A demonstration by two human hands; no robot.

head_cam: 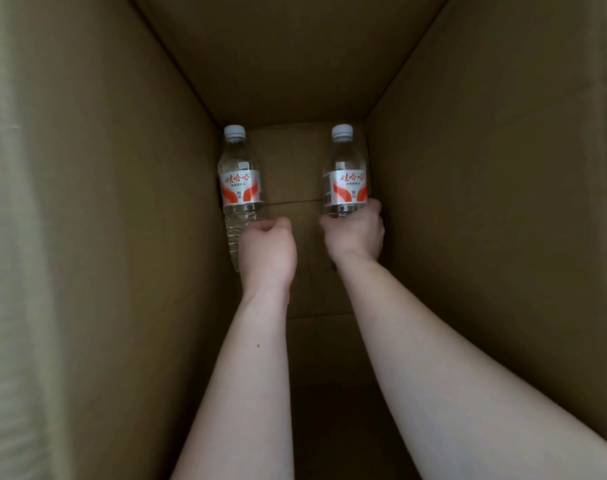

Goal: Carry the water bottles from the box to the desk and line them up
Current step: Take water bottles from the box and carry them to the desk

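Observation:
Both my arms reach deep into a tall cardboard box (468,202). Two clear water bottles with white caps and red-and-white labels lie at its bottom. The left bottle (240,174) lies along the left wall, and my left hand (265,247) curls around its lower part. The right bottle (345,174) lies near the right wall, and my right hand (354,233) grips its base, hiding the bottom end. The desk is out of view.
Brown cardboard walls close in on all sides. The box floor (291,168) between the two bottles shows a flap seam. A pale surface (4,237) shows beyond the box's left edge.

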